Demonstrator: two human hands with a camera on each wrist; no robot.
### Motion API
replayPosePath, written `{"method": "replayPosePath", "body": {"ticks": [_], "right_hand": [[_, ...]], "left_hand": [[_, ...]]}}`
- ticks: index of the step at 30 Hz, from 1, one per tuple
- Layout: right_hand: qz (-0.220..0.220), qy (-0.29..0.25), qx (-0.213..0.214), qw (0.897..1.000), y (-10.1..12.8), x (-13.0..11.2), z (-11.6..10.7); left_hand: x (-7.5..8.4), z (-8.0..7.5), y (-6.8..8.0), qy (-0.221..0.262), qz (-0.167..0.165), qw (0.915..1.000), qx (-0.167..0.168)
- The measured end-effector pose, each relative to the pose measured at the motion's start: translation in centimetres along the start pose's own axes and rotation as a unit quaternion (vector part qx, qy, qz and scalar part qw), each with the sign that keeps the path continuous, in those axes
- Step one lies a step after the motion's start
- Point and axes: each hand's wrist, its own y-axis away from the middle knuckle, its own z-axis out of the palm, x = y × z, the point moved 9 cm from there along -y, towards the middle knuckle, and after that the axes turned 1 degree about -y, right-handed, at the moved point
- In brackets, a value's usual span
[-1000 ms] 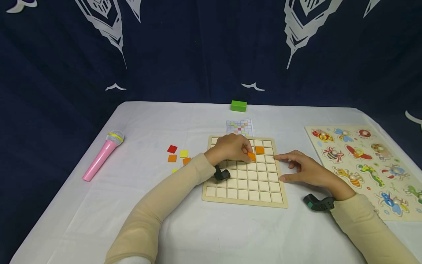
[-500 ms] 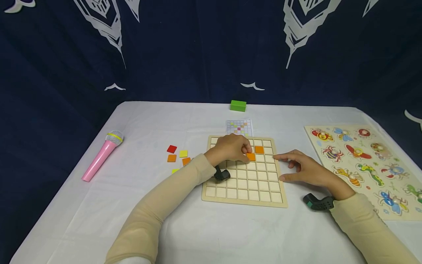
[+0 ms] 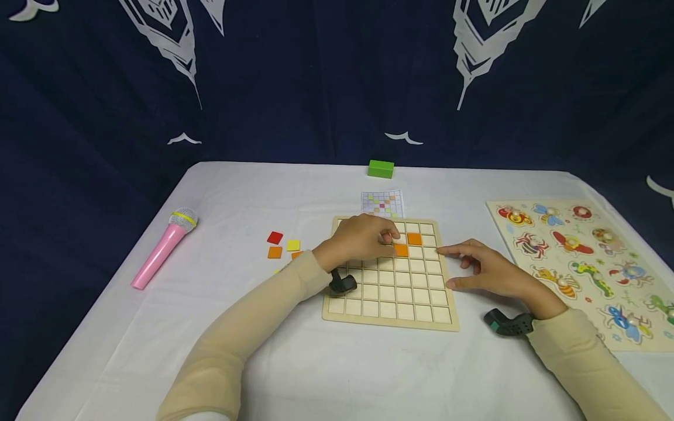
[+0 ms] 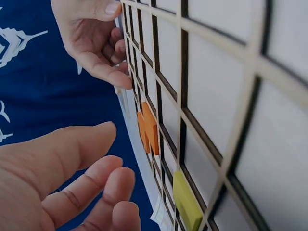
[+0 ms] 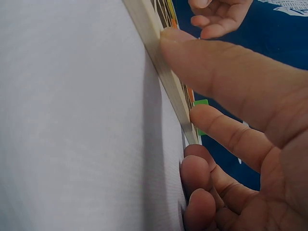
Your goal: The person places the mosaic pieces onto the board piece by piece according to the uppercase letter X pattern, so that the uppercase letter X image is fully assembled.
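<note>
A second ago your left hand had the flat square orange tile tipped at its fingertips; now that tile lies in a cell of the pale wooden grid board, corner to corner with a second orange tile, and your hand has drawn back slightly to the left. Your left thumb and fingers stand loosely apart with nothing between them. Your right hand has not shifted: its fingers are extended, its thumb and forefinger touching the board's right edge without holding a tile. This placement looks finished, I'd judge, leaving your left hand free for the loose tiles beside the board, among them a square red tile.
</note>
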Motion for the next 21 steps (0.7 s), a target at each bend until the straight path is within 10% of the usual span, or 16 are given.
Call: {"method": "replayPosePath", "body": {"ticks": [21], "right_hand": [[0.0,0.003,0.0,1.0,0.0,0.0,0.0]], "left_hand": [[-4.1,-3.2,5.6,0.117,0.071,0.9904,0.017]]}}
